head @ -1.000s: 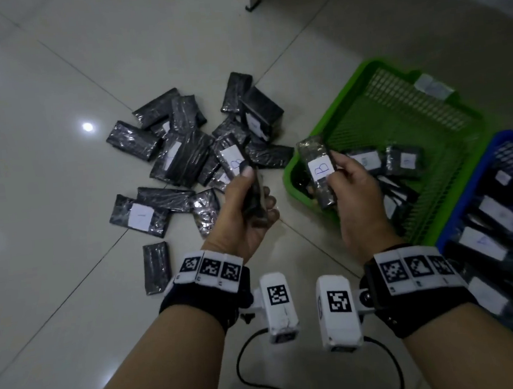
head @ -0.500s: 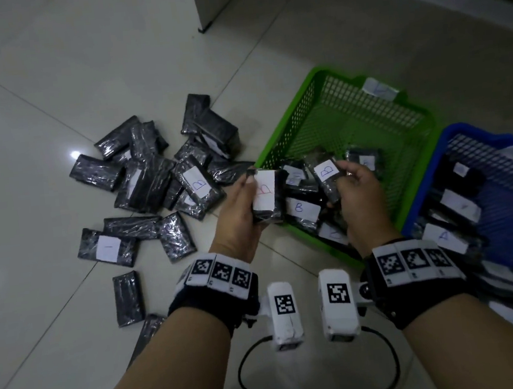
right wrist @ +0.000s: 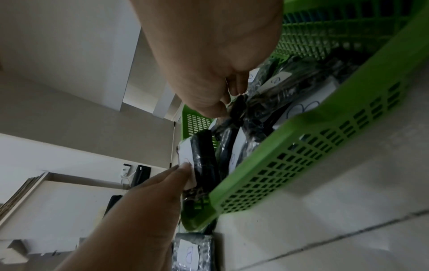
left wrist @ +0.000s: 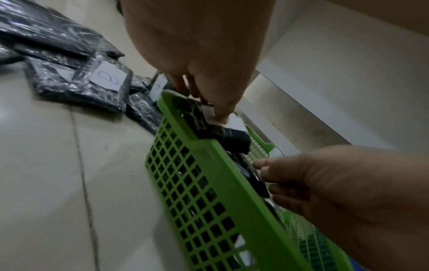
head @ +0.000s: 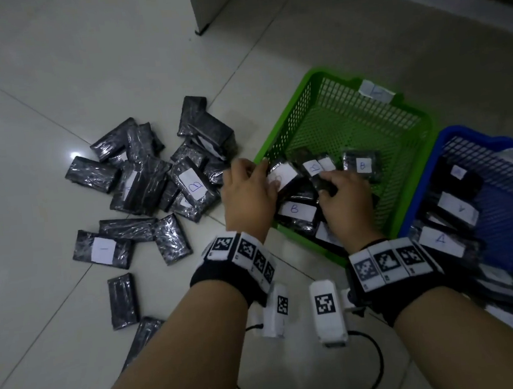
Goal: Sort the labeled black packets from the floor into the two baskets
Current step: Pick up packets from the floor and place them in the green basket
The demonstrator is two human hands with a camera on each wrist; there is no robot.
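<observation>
A: Head view: left hand (head: 248, 192) pinches a labeled packet (head: 283, 177) over the green basket (head: 286, 125); right hand (head: 344, 196) grips another.
B: Wrist views agree. Likely depositing; next, release, then return to the floor pile (head: 154, 185).

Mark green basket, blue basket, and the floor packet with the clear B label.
green basket (head: 288, 119), head view, left rim
blue basket (head: 478, 137), head view, far rim
B packet (head: 194, 186), head view, its white label
</observation>
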